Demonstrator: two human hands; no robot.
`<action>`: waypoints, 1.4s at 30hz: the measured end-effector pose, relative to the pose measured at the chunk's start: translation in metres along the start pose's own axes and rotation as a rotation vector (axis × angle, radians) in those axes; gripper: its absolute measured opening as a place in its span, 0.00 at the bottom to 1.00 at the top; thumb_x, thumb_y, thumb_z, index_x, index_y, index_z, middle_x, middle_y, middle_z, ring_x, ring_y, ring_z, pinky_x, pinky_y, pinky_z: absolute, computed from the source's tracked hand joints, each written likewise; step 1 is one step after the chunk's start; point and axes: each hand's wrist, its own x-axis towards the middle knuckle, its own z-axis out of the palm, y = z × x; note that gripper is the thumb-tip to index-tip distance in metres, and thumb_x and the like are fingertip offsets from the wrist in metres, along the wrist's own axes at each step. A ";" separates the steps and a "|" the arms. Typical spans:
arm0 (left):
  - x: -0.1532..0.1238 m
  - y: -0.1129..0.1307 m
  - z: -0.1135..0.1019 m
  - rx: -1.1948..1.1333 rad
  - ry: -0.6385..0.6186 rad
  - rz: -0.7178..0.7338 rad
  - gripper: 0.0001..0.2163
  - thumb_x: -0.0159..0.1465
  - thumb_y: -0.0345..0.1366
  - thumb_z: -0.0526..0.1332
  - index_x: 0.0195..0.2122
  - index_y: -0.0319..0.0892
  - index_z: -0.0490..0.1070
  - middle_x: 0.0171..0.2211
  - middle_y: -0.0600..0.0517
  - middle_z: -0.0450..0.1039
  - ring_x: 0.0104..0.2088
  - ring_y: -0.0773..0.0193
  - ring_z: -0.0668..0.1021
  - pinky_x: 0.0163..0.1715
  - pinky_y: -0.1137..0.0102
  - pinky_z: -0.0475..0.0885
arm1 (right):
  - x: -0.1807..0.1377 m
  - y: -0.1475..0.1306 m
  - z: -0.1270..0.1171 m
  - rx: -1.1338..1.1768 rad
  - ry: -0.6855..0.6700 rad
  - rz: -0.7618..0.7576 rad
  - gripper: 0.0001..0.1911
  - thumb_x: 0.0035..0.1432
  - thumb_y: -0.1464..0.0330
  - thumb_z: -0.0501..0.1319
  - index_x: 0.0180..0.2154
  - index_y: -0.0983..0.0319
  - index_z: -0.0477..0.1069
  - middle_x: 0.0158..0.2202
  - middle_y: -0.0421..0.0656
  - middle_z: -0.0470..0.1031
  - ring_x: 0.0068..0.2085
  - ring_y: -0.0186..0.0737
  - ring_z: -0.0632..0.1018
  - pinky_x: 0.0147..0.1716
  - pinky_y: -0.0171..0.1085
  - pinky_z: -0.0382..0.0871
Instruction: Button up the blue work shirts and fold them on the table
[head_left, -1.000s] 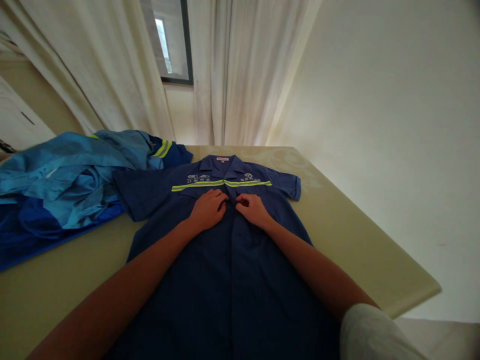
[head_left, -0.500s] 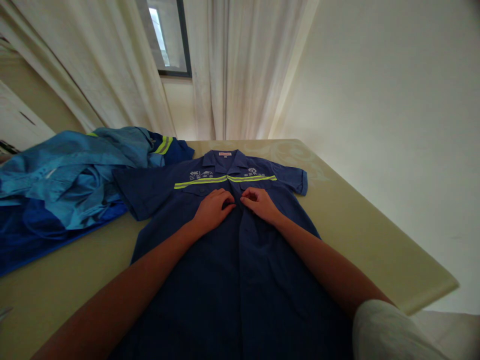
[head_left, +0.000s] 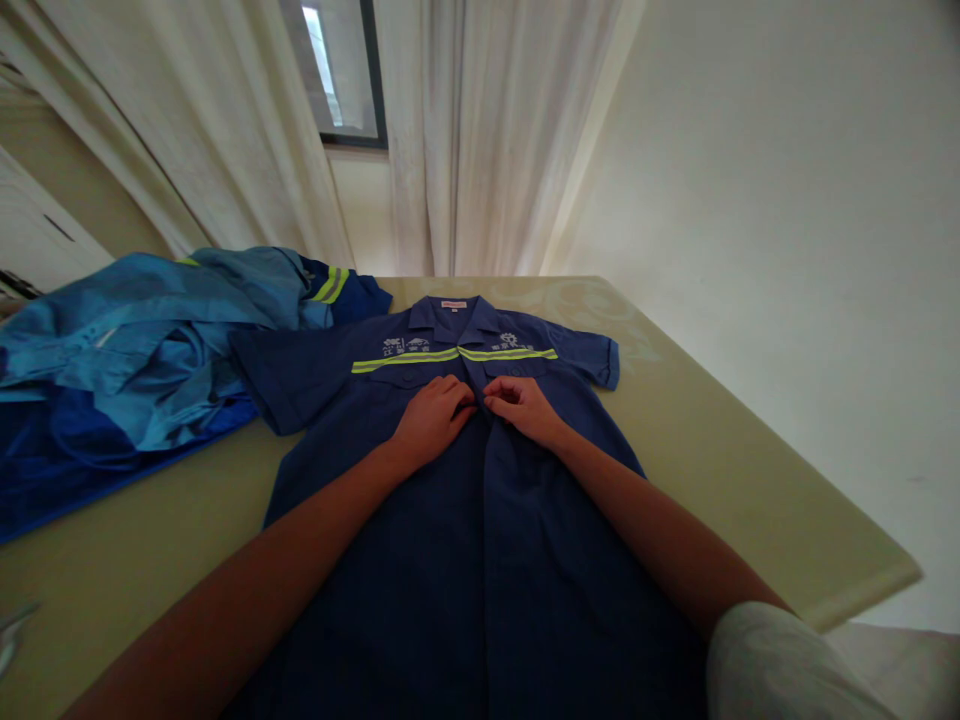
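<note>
A navy short-sleeved work shirt [head_left: 420,520] lies front up, its collar pointing away from me and a yellow-grey reflective stripe across the chest. My left hand [head_left: 436,415] pinches the shirt's front edge just below the stripe. Opposite it, my right hand [head_left: 521,405] has thumb and forefinger closed on the other side of the same front opening. The two sets of fingertips almost meet. Any button between them is too small or hidden to make out.
The shirt rests on a pale yellow-green table [head_left: 720,450]. A heap of light blue and royal blue garments [head_left: 172,320] lies at the left, touching the shirt's sleeve. Cream curtains [head_left: 510,130] hang behind, and a white wall [head_left: 810,220] stands at the right.
Both hands keep hold of the shirt front. The left fingers have drawn slightly closer together, near the right fingertips. The whole view has shifted a little.
</note>
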 end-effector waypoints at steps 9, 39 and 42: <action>0.000 0.000 -0.002 0.005 -0.022 -0.036 0.02 0.71 0.33 0.62 0.41 0.44 0.74 0.40 0.49 0.78 0.44 0.56 0.78 0.46 0.62 0.73 | 0.000 0.005 0.002 -0.122 -0.026 -0.031 0.13 0.54 0.60 0.69 0.36 0.63 0.78 0.26 0.39 0.76 0.26 0.33 0.72 0.25 0.31 0.63; 0.000 -0.003 -0.001 -0.042 -0.048 0.019 0.05 0.67 0.29 0.60 0.41 0.46 0.67 0.37 0.50 0.75 0.42 0.55 0.78 0.43 0.63 0.72 | -0.003 -0.003 0.012 -0.364 0.046 -0.139 0.07 0.57 0.73 0.64 0.38 0.62 0.79 0.30 0.39 0.78 0.30 0.35 0.75 0.32 0.33 0.68; 0.000 -0.002 -0.002 -0.102 -0.008 0.035 0.08 0.66 0.29 0.59 0.45 0.45 0.67 0.38 0.50 0.75 0.42 0.56 0.78 0.44 0.63 0.72 | -0.004 -0.005 0.014 -0.396 0.044 -0.145 0.07 0.57 0.75 0.64 0.38 0.62 0.79 0.30 0.39 0.78 0.29 0.34 0.74 0.31 0.33 0.67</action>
